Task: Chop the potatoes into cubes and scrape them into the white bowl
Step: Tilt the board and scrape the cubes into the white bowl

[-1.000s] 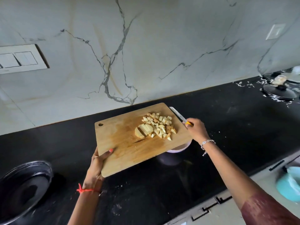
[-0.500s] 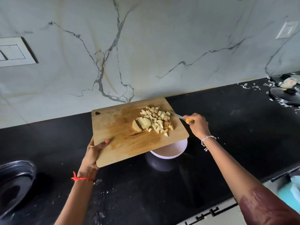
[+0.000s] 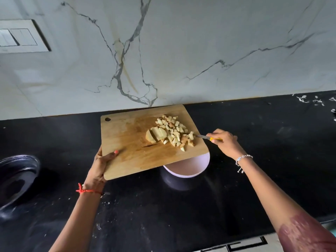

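A wooden cutting board (image 3: 131, 148) is held up off the black counter, with my left hand (image 3: 101, 163) gripping its near left corner. On its right half lies a heap of potato cubes (image 3: 175, 132) and a few thicker uncut slices (image 3: 156, 135). My right hand (image 3: 226, 142) holds a small knife (image 3: 203, 136) with a yellow handle, its blade tip touching the right side of the heap. The white bowl (image 3: 189, 168) stands on the counter under the board's right near corner, partly covered by it.
A dark round pan (image 3: 16, 180) sits at the left edge of the black counter (image 3: 272, 160). White scraps (image 3: 309, 100) lie at the far right. The marble wall (image 3: 163, 51) with a switch plate (image 3: 20, 36) rises right behind the board.
The board has been moved further over the bowl. The knife has swung from the board's right edge in toward the potato heap, and its tip now touches the cubes.
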